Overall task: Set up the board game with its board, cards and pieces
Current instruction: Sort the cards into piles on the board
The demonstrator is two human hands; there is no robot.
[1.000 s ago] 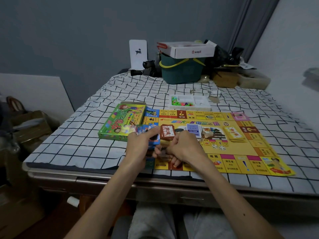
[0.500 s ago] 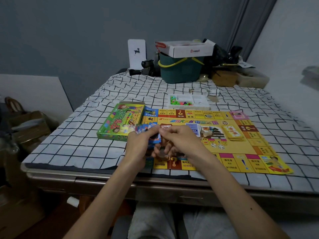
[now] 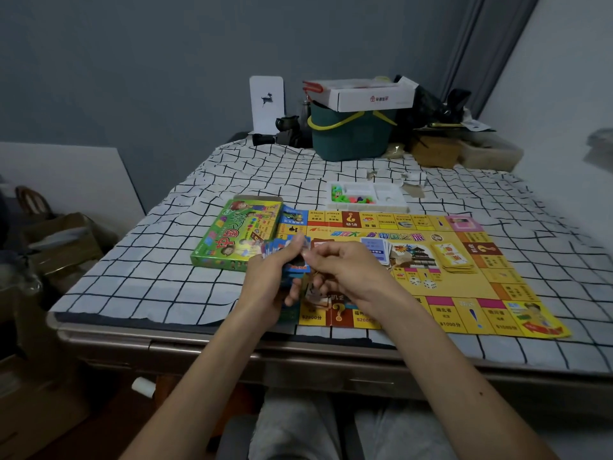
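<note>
On the left part of the white black-gridded cloth [image 3: 149, 277] that covers the table lies the flat green cardboard game box [image 3: 237, 239], its right edge touching the board. Just near of it, the left hand [image 3: 265, 287] grips a fan of small blue cards [image 3: 292, 260], fingers curled round the back and thumb pressed on the front. The right hand [image 3: 345, 270] meets it from the right, fingers curled, thumb and forefinger pinching at the fan's right edge; whether they hold a single card is too blurred to tell. Both hands hover over the near left corner of the yellow printed paper game board [image 3: 464, 293], which lies flat along the near edge. Toward the board's middle sits a blue-backed card stack [image 3: 376, 250], further right a yellow card stack [image 3: 454, 257], and between them, nearer, two white dice [image 3: 429, 284]. Just beyond the board's far edge rests a white plastic tray [image 3: 391, 202] with coloured pieces in its left compartment. At the far end stands a teal bucket [image 3: 351, 137] with a white carton [image 3: 361, 97] on top.
</note>
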